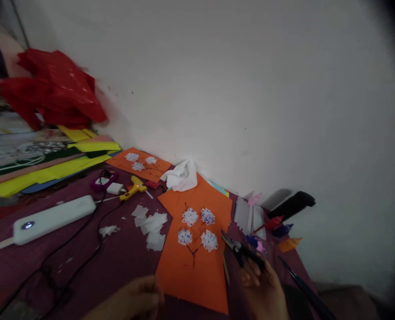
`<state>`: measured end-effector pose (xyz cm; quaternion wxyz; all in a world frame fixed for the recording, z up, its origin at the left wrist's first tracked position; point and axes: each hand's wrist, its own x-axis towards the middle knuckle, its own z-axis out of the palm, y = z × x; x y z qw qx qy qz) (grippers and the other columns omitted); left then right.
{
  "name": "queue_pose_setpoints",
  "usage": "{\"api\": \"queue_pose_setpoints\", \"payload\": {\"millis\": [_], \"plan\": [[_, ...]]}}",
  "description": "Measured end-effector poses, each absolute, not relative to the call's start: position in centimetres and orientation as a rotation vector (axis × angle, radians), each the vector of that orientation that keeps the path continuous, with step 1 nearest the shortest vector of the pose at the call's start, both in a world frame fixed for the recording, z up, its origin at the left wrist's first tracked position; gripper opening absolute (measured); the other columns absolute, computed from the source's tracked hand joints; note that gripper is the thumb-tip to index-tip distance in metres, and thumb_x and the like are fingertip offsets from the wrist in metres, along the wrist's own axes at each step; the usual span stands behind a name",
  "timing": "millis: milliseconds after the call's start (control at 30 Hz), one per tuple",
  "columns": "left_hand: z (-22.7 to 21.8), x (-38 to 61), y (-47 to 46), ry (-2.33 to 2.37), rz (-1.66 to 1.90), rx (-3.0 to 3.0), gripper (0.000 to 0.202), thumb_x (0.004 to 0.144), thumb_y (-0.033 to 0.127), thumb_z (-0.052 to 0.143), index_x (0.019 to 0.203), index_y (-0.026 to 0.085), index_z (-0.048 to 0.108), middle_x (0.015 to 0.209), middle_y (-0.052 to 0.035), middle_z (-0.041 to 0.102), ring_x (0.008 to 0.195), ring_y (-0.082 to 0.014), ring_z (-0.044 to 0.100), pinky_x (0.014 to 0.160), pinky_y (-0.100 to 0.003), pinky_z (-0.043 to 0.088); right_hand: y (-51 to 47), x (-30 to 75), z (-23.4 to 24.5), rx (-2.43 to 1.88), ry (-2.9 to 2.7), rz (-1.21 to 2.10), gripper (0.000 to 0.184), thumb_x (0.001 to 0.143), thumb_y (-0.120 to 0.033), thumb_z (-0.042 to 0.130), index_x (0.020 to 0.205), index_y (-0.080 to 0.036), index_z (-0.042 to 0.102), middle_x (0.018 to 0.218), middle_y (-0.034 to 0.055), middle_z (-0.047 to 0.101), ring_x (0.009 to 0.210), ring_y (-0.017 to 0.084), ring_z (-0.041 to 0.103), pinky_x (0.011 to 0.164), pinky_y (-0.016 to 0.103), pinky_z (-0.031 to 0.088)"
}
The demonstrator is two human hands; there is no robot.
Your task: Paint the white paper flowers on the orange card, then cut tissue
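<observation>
My right hand (266, 289) grips black-handled scissors (239, 251), their grey blades pointing up and left at the edge of an orange paper sheet (197, 280). Several white paper flowers with blue specks (209, 240) sit on that sheet, with dark branch lines drawn below them. At the bottom, my left hand (137, 295) is beside the sheet's lower left edge, fingers curled; it is blurred, and whatever they may hold is hidden. Small white paper squares (155, 224) lie left of the sheet. A crumpled white tissue (182, 174) rests on its top edge.
Behind lies a second orange sheet (127, 165) with white flowers. A yellow glue gun (134, 187), a white power bank (54, 219) and a black cable (84, 262) lie to the left. Coloured paint tubes (289, 243) are at the right, near the wall (234, 89).
</observation>
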<state>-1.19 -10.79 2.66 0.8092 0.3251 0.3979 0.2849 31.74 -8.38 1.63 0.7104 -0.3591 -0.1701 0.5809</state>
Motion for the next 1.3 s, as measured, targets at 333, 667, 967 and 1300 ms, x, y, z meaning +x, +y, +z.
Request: {"api": "queue_pose_setpoints", "payload": {"millis": [333, 667, 967, 1300], "plan": [[5.5, -0.4, 5.7, 0.976, 0.859, 0.704, 0.014, 0.066, 0.024, 0.073, 0.071, 0.016, 0.063, 0.069, -0.0024, 0.061, 0.057, -0.0130, 0.054, 0.051, -0.022, 0.043, -6.6, 31.4, -1.2, -0.769, -0.141, 1.299, 0.030, 0.061, -0.033, 0.087, 0.077, -0.019, 0.066, 0.051, -0.0102, 0.049, 0.041, 0.003, 0.039, 0.045, 0.017, 0.038], [4.6, 22.1, 13.0, 0.847, 0.496, 1.168, 0.020, 0.056, 0.004, 0.060, 0.071, 0.017, 0.058, 0.077, -0.0002, 0.060, 0.073, -0.0140, 0.058, 0.075, -0.027, 0.049, -5.9, 30.8, -1.6, -0.629, 0.041, 1.300, 0.035, 0.059, -0.041, 0.086, 0.081, -0.019, 0.069, 0.044, -0.0104, 0.047, 0.038, 0.004, 0.034, 0.044, 0.019, 0.026], [4.6, 25.0, 14.8, 0.878, 0.528, 1.384, 0.023, 0.064, 0.020, 0.066, 0.086, 0.018, 0.061, 0.090, -0.0012, 0.062, 0.092, -0.0182, 0.056, 0.086, -0.029, 0.041, -6.2, 31.3, -0.2, -0.594, 0.054, 1.316, 0.030, 0.062, -0.038, 0.085, 0.082, -0.018, 0.072, 0.043, -0.0090, 0.047, 0.038, 0.005, 0.030, 0.044, 0.020, 0.028], [5.2, 3.2, 9.1, 1.005, 0.851, 0.938, 0.020, 0.069, 0.027, 0.075, 0.080, 0.016, 0.062, 0.077, -0.0014, 0.062, 0.070, -0.0138, 0.058, 0.069, -0.027, 0.046, -6.9, 31.5, -1.6, -0.696, -0.054, 1.439, 0.019, 0.071, -0.037, 0.079, 0.080, -0.023, 0.069, 0.049, -0.0090, 0.042, 0.042, 0.007, 0.035, 0.053, 0.025, 0.044]]}}
